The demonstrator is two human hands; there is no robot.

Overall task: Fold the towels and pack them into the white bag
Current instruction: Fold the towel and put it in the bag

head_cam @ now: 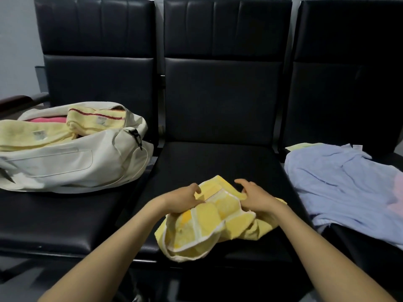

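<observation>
Fingers (194, 188) of left hand (185, 198) and right hand (258, 198) gripped the crumpled yellow towel (209, 225), unfolded, at bench (218, 162) centre. White bag (65, 162), left, already held folded towels (96, 120). Blue towel (340, 182), right, lay unfolded: task judged partly complete.

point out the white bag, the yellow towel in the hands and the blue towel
white bag (65, 162), head view, front side panel
yellow towel (209, 223), head view, crumpled middle
blue towel (340, 182), head view, flat middle part

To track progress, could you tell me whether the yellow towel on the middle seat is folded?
Not folded: the yellow towel lies bunched and crumpled, gripped by the left hand and right hand.
</observation>
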